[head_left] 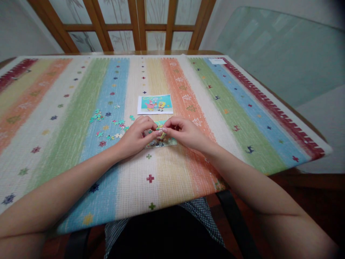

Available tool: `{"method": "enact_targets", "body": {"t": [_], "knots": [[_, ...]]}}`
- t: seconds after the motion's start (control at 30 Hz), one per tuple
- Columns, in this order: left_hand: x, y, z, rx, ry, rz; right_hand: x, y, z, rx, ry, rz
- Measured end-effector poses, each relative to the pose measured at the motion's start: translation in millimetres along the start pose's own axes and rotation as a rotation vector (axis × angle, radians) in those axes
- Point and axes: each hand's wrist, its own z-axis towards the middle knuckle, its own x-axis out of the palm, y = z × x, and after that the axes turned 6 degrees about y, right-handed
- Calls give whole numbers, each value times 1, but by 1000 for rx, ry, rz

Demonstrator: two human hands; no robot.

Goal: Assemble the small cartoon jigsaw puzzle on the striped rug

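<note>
My left hand (140,133) and my right hand (185,131) meet at the fingertips over a partly assembled jigsaw puzzle (170,140). Both are closed in a pinch around a small, colourful puzzle piece (162,136), mostly covered by the fingers. Much of the puzzle is hidden beneath my hands. Loose puzzle pieces (118,123) in green, white and pink lie just left of my left hand, with another cluster of pieces (97,115) farther left. Beyond my hands rests a printed picture card (156,104) showing cartoon figures on a turquoise background.
A striped, patterned tablecloth (229,118) covers the table. Near the far right corner lies a small white paper (217,61). Wooden doors with glass panes (121,40) stand behind the table, and a pale green glass panel (283,54) is at the right.
</note>
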Motion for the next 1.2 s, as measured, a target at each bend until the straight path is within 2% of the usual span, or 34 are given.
{"method": "enact_targets", "body": {"t": [0.1,0.33,0.63,0.83,0.93,1.1,1.2], "knots": [[-2,-1,0,9,-5,-6,3,4,-2,-21,13,4],[-7,-5,1,6,93,12,2,9,-1,-106,-17,-97],[-9,-2,3,-122,4,-53,2,7,-2,-117,14,-232],[-10,-5,4,-56,173,44,0,5,-1,-137,-33,-241],[-8,-6,5,-67,138,25,1,7,-1,-150,11,-249],[-4,-4,6,-204,44,-100,1,9,-1,-139,28,-280],[-5,-2,7,-223,-4,-19,-4,7,-2,-128,67,-386]]}}
